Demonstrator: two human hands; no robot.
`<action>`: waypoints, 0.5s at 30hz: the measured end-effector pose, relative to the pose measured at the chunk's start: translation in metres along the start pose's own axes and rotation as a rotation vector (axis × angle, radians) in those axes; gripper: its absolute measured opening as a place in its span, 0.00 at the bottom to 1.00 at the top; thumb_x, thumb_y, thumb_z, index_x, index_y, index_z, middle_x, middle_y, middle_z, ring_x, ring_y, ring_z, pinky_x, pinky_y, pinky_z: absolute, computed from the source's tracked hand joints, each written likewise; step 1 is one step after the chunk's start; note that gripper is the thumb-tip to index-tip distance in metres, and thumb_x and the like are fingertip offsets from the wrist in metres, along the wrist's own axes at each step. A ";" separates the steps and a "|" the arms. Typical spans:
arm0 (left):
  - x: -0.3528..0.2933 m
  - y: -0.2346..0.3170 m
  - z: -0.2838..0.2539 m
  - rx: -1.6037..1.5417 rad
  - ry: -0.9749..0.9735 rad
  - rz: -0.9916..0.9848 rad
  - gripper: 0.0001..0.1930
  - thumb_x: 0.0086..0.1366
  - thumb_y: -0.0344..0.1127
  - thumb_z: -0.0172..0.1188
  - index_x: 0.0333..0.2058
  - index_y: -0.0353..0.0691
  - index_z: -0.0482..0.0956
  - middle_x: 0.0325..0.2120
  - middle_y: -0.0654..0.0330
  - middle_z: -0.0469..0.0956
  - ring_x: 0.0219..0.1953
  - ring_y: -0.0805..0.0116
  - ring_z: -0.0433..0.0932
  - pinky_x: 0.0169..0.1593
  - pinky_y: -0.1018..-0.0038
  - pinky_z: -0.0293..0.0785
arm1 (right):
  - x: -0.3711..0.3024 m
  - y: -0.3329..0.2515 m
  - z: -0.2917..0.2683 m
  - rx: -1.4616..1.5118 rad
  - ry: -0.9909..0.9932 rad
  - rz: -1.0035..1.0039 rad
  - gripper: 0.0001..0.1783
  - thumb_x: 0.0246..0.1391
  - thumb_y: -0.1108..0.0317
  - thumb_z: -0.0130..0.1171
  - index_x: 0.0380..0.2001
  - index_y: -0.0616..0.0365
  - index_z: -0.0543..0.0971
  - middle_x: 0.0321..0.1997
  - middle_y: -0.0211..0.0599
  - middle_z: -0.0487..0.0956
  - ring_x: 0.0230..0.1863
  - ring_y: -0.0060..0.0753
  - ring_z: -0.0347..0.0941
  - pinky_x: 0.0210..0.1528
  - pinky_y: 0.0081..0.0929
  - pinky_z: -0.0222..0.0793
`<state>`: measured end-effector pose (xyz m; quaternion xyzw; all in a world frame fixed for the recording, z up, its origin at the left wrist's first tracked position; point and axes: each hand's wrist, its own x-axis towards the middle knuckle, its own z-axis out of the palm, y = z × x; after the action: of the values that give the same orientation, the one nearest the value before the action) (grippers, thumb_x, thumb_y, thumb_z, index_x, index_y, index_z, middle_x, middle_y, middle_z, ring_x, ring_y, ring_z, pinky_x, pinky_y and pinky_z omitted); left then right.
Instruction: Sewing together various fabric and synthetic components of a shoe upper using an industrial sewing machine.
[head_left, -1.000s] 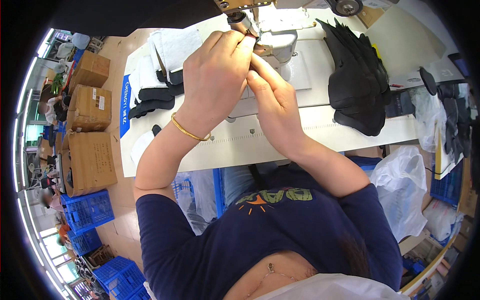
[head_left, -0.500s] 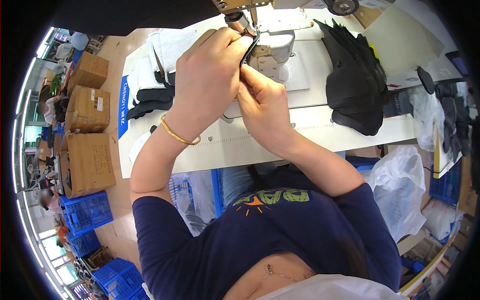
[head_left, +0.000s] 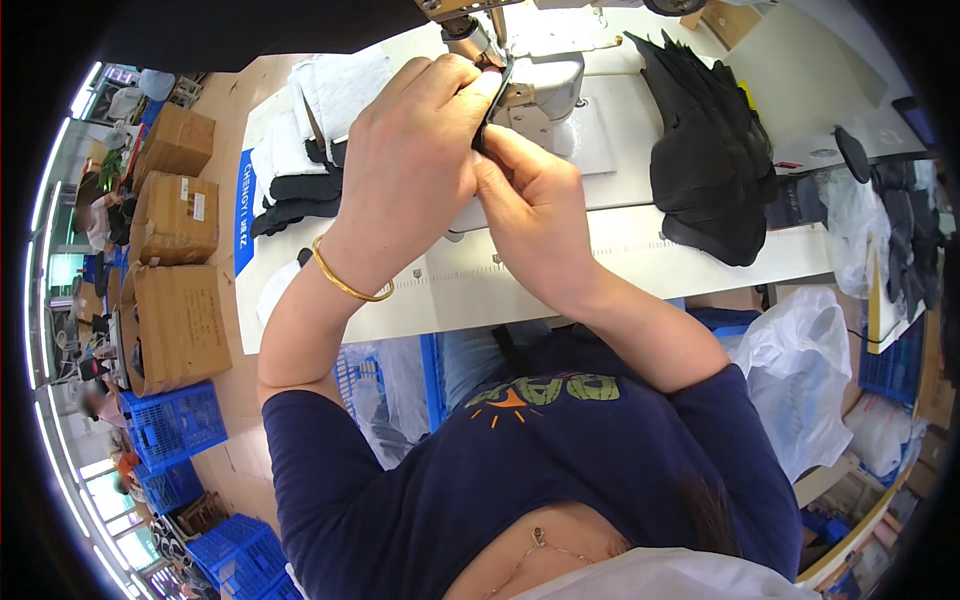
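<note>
Both hands are close together at the sewing machine (head_left: 545, 90), just below its needle area. My left hand (head_left: 410, 150) is closed on a small black fabric piece (head_left: 497, 97), pinching its edge near the presser foot. Lower on the same piece, my right hand (head_left: 530, 190) pinches it between thumb and bent fingers. Most of the piece is hidden behind the left hand; only a dark curved edge shows. A gold bangle circles my left wrist.
A stack of black fabric pieces (head_left: 700, 160) lies right on the white table (head_left: 440, 300). White and black pieces (head_left: 335, 95) lie to the left. Cardboard boxes (head_left: 180, 325) and blue crates (head_left: 175, 425) stand on the floor at left; a white plastic bag (head_left: 800, 380) hangs at right.
My left hand has shifted slightly left and down. The right hand's fingers have moved up a little along the black piece, which both hands still hold.
</note>
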<state>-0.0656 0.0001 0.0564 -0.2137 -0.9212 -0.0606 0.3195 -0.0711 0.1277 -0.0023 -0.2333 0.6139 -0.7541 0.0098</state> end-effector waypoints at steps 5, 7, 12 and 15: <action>0.000 0.003 0.003 0.000 0.043 0.026 0.20 0.44 0.21 0.60 0.41 0.34 0.80 0.33 0.60 0.74 0.38 0.61 0.75 0.37 0.68 0.77 | -0.002 -0.001 -0.005 0.017 -0.001 0.012 0.05 0.62 0.75 0.53 0.34 0.66 0.76 0.19 0.39 0.74 0.20 0.20 0.66 0.24 0.27 0.62; 0.001 0.006 0.004 -0.026 0.056 0.005 0.16 0.43 0.22 0.60 0.35 0.34 0.79 0.31 0.58 0.73 0.36 0.60 0.75 0.36 0.68 0.76 | -0.004 -0.008 -0.008 0.036 0.031 0.039 0.07 0.63 0.74 0.53 0.38 0.66 0.79 0.21 0.32 0.76 0.22 0.14 0.65 0.24 0.22 0.62; 0.003 0.021 0.002 -0.019 0.037 -0.057 0.11 0.43 0.22 0.60 0.29 0.35 0.76 0.28 0.57 0.70 0.35 0.59 0.74 0.35 0.67 0.75 | -0.005 -0.012 -0.018 0.014 0.029 0.029 0.09 0.64 0.73 0.53 0.41 0.67 0.80 0.23 0.27 0.76 0.25 0.10 0.64 0.24 0.18 0.60; -0.001 0.026 0.005 0.012 0.042 -0.087 0.10 0.46 0.22 0.60 0.31 0.33 0.78 0.29 0.56 0.72 0.34 0.58 0.74 0.34 0.66 0.74 | -0.003 -0.011 -0.023 -0.014 -0.007 0.018 0.10 0.64 0.72 0.53 0.41 0.67 0.80 0.23 0.25 0.76 0.25 0.09 0.63 0.24 0.18 0.60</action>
<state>-0.0567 0.0240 0.0514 -0.1702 -0.9230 -0.0735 0.3372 -0.0737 0.1530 0.0038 -0.2306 0.6211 -0.7488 0.0171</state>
